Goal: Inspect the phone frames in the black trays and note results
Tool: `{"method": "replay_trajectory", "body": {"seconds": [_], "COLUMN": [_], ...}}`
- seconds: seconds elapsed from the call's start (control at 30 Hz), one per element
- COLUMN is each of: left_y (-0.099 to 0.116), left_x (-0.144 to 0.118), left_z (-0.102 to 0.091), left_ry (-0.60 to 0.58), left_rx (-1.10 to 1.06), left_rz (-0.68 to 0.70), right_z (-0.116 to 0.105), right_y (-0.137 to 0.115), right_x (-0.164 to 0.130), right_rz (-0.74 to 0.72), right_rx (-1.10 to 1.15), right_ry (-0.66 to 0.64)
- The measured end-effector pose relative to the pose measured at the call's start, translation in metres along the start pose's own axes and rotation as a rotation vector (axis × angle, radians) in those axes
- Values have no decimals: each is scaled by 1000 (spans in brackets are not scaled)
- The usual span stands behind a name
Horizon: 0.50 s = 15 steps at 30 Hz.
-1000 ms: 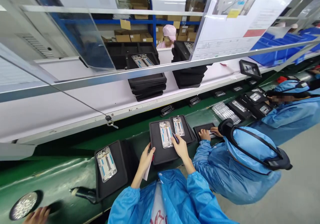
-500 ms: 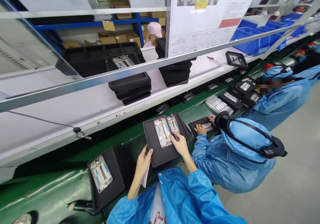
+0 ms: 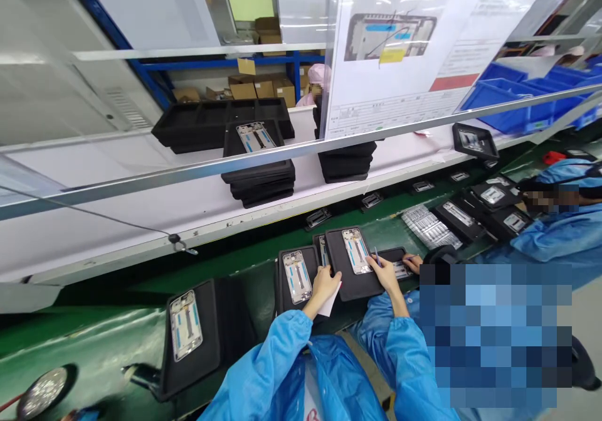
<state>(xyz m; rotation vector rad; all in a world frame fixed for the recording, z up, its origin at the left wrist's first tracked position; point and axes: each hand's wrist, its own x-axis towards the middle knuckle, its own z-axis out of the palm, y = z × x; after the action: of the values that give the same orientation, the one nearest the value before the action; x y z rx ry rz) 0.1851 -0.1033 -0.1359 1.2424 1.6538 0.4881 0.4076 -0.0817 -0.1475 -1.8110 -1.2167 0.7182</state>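
Item: black tray [image 3: 353, 270] with one phone frame [image 3: 356, 251] seated in it, on the green belt [image 3: 94, 339] directly in front of the wearer.

Left hand [image 3: 324, 281]: fingers closed on the tray's left edge, a white slip [image 3: 330, 303] pinched beneath. Right hand [image 3: 386, 270]: fingers together around a thin pen-like tool [image 3: 377, 257], resting on the tray's right edge just beside the frame.

Progress, as judged: the frame sits flat in its recess, so loading looks done; the tray overlaps a second tray [image 3: 295, 278] and is held at both edges, so placing or passing it appears unfinished.

Adjacent, left: second tray with its own frame; further left, a third tray [image 3: 190, 336] with a frame, well apart.

Adjacent, right: a neighbour's hand [image 3: 414, 263] on a small tray [image 3: 394, 259]; neighbour in blue smock.

Beyond: belt running right with more loaded trays [image 3: 489, 195] and another worker.

Far side: white shelf [image 3: 141, 207] carrying stacked black trays [image 3: 261, 173], a clear screen with a posted instruction sheet [image 3: 399, 51], blue bins [image 3: 517, 104], cardboard boxes [image 3: 263, 85] on blue racking.
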Motion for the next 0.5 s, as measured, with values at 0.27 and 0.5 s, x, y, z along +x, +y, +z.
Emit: {"method": "replay_trajectory", "body": {"seconds": [0.27, 0.5], "left_y": [9, -7], "left_x": [-12, -54], "left_z": [8, 14], "left_ry": [138, 283], "left_rx": [75, -77], "left_rz": [-37, 95], "right_z": [41, 56], "right_y": [31, 42], "right_x": [19, 11], "right_rz": [49, -11], "right_rx": [71, 46], "right_ry": [-95, -104]}}
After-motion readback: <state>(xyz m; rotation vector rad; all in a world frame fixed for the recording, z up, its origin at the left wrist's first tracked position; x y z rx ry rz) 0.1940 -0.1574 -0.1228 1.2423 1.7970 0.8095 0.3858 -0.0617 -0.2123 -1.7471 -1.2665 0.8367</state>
